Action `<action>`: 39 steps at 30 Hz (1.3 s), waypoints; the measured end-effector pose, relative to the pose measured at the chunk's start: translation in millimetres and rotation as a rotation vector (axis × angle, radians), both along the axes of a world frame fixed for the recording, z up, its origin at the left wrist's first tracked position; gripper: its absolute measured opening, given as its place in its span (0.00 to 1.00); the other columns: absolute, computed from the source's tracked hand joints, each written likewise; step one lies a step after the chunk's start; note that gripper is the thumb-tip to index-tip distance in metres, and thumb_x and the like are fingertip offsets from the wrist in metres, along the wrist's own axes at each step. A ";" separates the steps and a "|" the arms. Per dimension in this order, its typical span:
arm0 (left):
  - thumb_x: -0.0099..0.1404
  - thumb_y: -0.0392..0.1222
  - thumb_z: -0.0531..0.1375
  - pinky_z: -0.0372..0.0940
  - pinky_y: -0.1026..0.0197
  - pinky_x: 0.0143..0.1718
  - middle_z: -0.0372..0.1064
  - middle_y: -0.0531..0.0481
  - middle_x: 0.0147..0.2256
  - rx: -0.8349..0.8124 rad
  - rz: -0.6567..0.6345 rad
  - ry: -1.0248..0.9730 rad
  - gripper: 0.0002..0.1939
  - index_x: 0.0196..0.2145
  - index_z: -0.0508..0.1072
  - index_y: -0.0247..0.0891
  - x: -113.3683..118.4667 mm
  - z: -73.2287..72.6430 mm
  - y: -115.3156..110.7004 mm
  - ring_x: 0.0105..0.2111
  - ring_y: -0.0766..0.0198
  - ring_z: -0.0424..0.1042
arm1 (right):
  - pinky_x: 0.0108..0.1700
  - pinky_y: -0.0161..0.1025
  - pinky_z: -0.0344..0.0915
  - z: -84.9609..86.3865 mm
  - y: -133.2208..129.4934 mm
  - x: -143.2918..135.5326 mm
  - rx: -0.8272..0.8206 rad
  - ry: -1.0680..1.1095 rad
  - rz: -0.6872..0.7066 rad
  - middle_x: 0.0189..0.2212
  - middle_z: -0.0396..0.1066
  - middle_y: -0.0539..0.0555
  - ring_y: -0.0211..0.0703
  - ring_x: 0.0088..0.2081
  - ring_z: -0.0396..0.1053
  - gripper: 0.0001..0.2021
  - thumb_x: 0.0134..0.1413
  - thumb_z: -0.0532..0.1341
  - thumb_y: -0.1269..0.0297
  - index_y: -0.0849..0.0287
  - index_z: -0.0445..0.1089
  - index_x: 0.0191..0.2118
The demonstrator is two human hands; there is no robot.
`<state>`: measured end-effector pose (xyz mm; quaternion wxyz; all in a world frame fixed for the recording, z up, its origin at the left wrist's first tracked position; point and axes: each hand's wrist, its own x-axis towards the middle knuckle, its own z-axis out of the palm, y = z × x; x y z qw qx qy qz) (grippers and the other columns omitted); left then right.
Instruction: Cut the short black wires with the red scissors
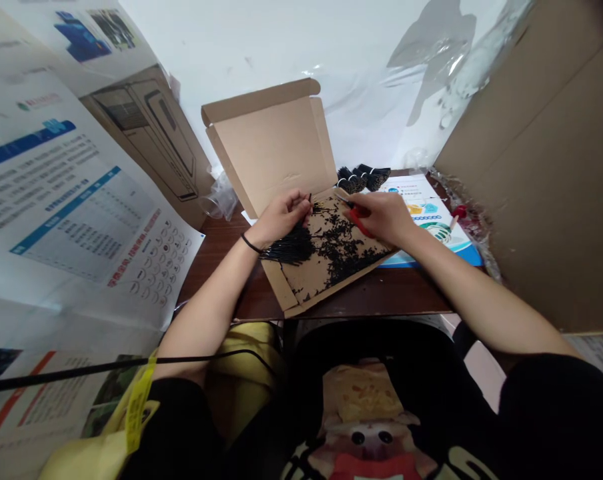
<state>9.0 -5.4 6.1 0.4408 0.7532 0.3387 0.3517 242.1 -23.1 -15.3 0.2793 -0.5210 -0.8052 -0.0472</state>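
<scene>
Thin black strand [310, 198] pinched in left hand [287, 215], over open cardboard box [276, 147]; right hand [384, 217] closed round red-handled tool [362, 223], tip toward left hand. Black scraps [344, 247] below grip, on box floor. Dark table [401, 293] underneath, white wall [241, 47] beyond. Box's near corner by table's front edge; narrow gap between hands; large cardboard panel [546, 167] right of grip. Forearms angle inward, left fingers curled.

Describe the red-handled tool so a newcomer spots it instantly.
Find the open cardboard box on the dark brown table. By its right edge, the right hand holds the red-handled tool. Its red handle sets it apart from the black scraps and brown box.
</scene>
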 end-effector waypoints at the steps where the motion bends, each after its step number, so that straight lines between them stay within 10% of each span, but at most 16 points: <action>1: 0.65 0.47 0.53 0.55 0.67 0.24 0.59 0.55 0.26 -0.053 0.008 -0.052 0.10 0.33 0.63 0.37 4.4 -3.9 -1.2 0.21 0.73 0.57 | 0.31 0.38 0.54 -1.4 -2.4 -5.1 -0.006 0.036 0.021 0.26 0.72 0.53 0.40 0.27 0.65 0.17 0.55 0.54 0.52 0.54 0.74 0.43; 10: 0.64 0.58 0.53 0.48 0.66 0.21 0.53 0.57 0.21 0.012 0.042 -0.059 0.18 0.34 0.66 0.39 18.8 -20.5 -5.0 0.19 0.71 0.50 | 0.30 0.34 0.58 -16.7 -4.0 -23.9 -0.057 0.392 0.125 0.20 0.66 0.48 0.34 0.23 0.60 0.18 0.53 0.56 0.48 0.57 0.74 0.37; 22: 0.62 0.54 0.58 0.63 0.64 0.34 0.71 0.49 0.29 0.123 0.073 -0.084 0.17 0.32 0.71 0.35 21.9 -31.0 0.2 0.30 0.68 0.69 | 0.30 0.35 0.56 -22.6 0.0 -23.9 -0.022 0.289 0.155 0.21 0.66 0.49 0.35 0.24 0.58 0.21 0.53 0.56 0.46 0.56 0.74 0.41; 39: 0.63 0.53 0.57 0.63 0.65 0.30 0.74 0.48 0.29 0.244 0.185 -0.030 0.17 0.32 0.74 0.35 20.6 -29.8 0.1 0.29 0.67 0.70 | 0.28 0.34 0.55 -25.7 -0.3 -23.4 0.022 0.227 0.139 0.19 0.65 0.49 0.34 0.22 0.58 0.19 0.53 0.56 0.47 0.56 0.76 0.38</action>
